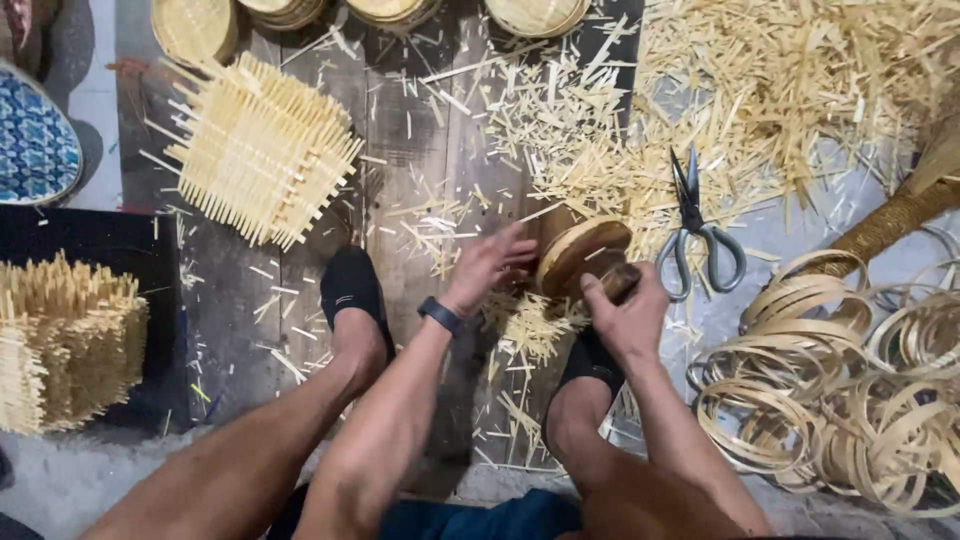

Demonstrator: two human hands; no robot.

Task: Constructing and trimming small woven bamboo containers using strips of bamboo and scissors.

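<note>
My right hand [622,308] grips a round wooden form [583,255] wrapped with a bamboo strip, tilted on its edge over the wooden floor boards. My left hand [490,265] reaches in from the left with fingers spread, touching the form's left side. A black band sits on my left wrist [440,315]. Both my feet in black socks [352,285] rest on the boards below the hands. Grey-handled scissors [700,235] lie just right of the form.
A stack of woven bamboo squares [262,148] lies at upper left, another pile [65,340] at far left. Coiled bamboo rings [850,400] fill the lower right. Loose bamboo offcuts [800,90] cover the upper right. Round baskets [195,28] line the top edge.
</note>
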